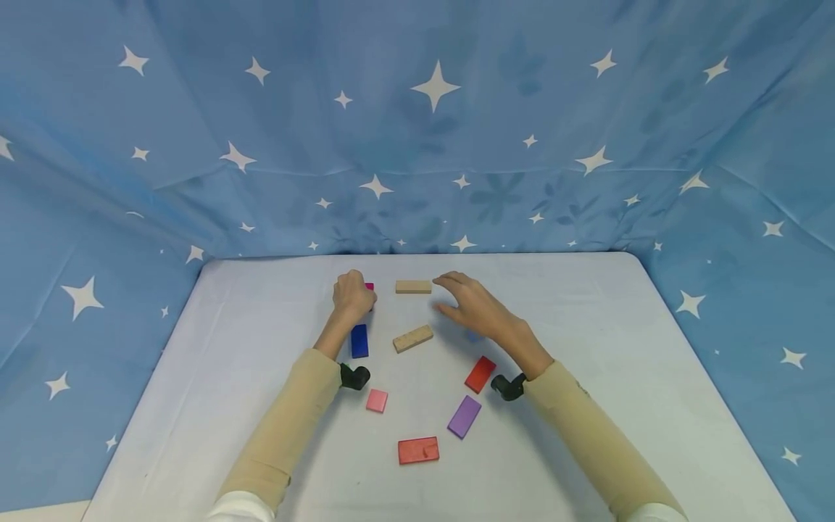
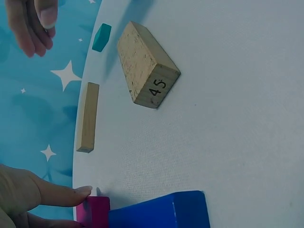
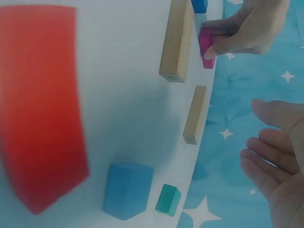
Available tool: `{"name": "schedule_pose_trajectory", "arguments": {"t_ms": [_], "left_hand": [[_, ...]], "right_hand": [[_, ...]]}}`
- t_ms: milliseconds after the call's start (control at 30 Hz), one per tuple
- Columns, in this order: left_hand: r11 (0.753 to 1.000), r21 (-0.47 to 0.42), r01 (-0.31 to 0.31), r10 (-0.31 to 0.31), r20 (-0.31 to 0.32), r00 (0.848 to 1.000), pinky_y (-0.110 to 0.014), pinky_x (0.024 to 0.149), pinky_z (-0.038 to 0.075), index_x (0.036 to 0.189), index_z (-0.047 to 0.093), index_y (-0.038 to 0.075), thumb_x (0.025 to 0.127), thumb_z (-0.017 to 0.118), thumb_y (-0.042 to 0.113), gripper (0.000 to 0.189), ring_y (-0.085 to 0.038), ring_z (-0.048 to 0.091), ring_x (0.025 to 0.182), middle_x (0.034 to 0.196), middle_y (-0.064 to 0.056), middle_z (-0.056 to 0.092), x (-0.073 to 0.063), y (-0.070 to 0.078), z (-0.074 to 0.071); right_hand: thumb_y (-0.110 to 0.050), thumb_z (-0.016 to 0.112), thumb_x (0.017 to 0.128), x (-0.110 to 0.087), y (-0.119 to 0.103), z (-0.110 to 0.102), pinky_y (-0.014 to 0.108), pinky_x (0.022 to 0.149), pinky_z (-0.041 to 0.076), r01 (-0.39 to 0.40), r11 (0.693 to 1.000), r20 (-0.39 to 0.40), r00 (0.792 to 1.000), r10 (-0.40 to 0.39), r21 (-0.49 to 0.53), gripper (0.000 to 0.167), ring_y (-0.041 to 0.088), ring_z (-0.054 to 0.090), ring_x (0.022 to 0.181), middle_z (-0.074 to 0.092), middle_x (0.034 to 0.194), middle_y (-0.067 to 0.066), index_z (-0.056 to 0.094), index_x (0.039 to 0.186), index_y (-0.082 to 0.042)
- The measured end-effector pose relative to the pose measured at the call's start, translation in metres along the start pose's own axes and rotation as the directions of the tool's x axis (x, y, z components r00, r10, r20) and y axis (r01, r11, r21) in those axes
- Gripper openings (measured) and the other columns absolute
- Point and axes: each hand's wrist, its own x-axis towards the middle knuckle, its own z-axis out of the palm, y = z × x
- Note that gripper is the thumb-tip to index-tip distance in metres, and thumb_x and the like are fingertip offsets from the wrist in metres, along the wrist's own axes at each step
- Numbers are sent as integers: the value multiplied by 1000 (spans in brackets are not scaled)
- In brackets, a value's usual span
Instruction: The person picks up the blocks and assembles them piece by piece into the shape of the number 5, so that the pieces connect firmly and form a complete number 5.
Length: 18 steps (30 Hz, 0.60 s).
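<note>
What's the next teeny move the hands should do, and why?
Maybe the right hand should lower and pinch the far wooden block. It looks open and holds nothing, and in the head view its fingertips show close to that block's end. The left hand is busy pinching the magenta block.

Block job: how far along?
Done, apparently: the purple block and dark blue block lie free on the table, though final placement isn't clear. In hand: the left hand pinches the magenta block. Left: likely letting go of it; the right hand is empty.
</note>
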Motion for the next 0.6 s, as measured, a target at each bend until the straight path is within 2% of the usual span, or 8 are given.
{"name": "schedule_pose_trajectory", "arguments": {"t_ms": [233, 333, 467, 600], "left_hand": [[1000, 10, 21, -21, -3, 1000, -47, 73, 56, 78, 59, -2, 85, 68, 4, 13, -32, 59, 76, 90, -24, 68, 1, 1, 0], [999, 17, 27, -27, -8, 1000, -49, 74, 56, 76, 56, 0, 84, 67, 4, 15, -35, 63, 81, 92, -25, 69, 1, 1, -1], [999, 26, 38, -38, -3, 999, -52, 78, 57, 80, 58, -2, 84, 67, 5, 12, -40, 67, 89, 96, -26, 69, 2, 1, -2], [998, 31, 46, -46, 3, 999, -52, 79, 57, 84, 61, -4, 85, 67, 5, 11, -38, 65, 87, 95, -25, 68, 1, 3, -1]], "right_hand": [[-10, 75, 93, 23, 4, 3, 46, 102, 53, -6, 1000, 61, 998, 7, -24, 40, 35, 64, 122, 67, 128, 22, 65, 128, 8], [-10, 75, 94, 32, 2, 8, 45, 102, 53, -10, 999, 99, 995, 14, -32, 39, 35, 64, 121, 67, 127, 21, 65, 128, 7], [-10, 74, 94, 43, 0, 16, 42, 99, 54, -2, 999, 131, 991, 8, -46, 38, 33, 65, 118, 68, 125, 20, 66, 127, 7], [-10, 74, 94, 50, 1, 21, 41, 97, 55, 0, 998, 152, 988, 10, -62, 36, 32, 67, 115, 69, 123, 20, 67, 126, 6]]}}
